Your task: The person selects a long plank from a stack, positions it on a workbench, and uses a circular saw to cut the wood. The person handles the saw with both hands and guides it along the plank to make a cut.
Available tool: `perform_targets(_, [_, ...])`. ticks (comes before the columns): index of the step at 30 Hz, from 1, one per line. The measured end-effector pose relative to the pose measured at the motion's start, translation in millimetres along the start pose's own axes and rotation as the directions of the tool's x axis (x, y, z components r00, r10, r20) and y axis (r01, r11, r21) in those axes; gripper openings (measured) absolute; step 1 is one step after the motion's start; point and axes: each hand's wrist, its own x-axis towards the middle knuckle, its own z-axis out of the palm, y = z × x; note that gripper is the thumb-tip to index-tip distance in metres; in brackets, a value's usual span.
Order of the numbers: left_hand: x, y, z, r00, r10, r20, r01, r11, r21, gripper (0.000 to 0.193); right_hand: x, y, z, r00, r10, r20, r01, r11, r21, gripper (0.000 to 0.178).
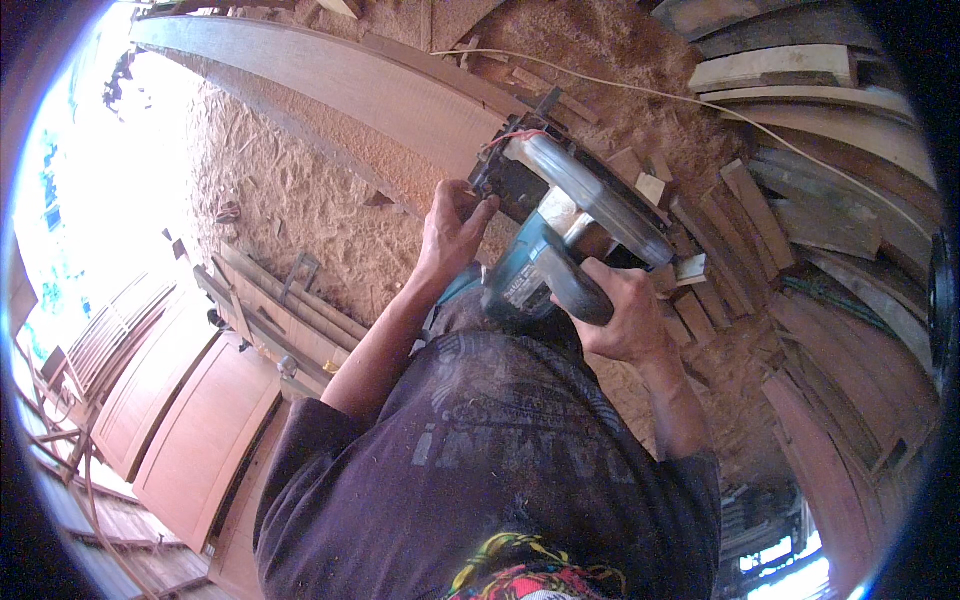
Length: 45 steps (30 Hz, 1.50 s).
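Note:
A teal circular saw (520,262) with a silver blade guard (570,170) is held at the near end of a long, wide wooden plank (370,100). My right hand (630,312) is wrapped around the saw's dark rear handle (578,285). On the saw's left side, my left hand (455,228) is closed with thumb and fingers at the edge of its dark base plate (515,190). What exactly those fingertips grip is partly hidden. Fine sawdust lies along the plank's left part. The blade itself is not visible from here.
Sawdust (270,170) covers the ground. Wood offcuts (715,230) lie to the right, beside stacked boards (850,210). A thin pale cord (600,80) runs across the far ground. Wooden panels (205,440) and a beam structure (285,310) stand at the left.

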Motion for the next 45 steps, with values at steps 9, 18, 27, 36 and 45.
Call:
perform_targets(9, [1,0,1,1.0,0.019,-0.014,-0.019,1.0,-0.008,0.052,2,-3,-2,1.0,0.0,0.008,0.0,1.0,0.0,0.022])
perform_targets(18, [2,-5,1,1.0,0.017,-0.009,-0.017,1.0,0.003,0.054,0,-3,-3,0.998,0.058,0.03,-0.057,0.998,-0.024,0.035])
perform_targets(27, [9,-20,-3,0.996,0.083,-0.018,-0.082,0.996,0.029,0.049,-1,4,6,0.999,0.034,0.022,-0.034,0.999,-0.012,0.043])
perform_targets(36, [10,-27,-7,0.999,0.031,0.033,-0.024,0.979,-0.203,0.036,1,3,14,0.995,0.066,0.069,-0.064,0.998,-0.023,0.059])
perform_targets(45, [14,-27,-19,0.997,0.056,0.058,-0.045,0.985,-0.169,0.034,6,-3,16,0.996,0.049,0.072,-0.047,0.998,-0.031,0.061])
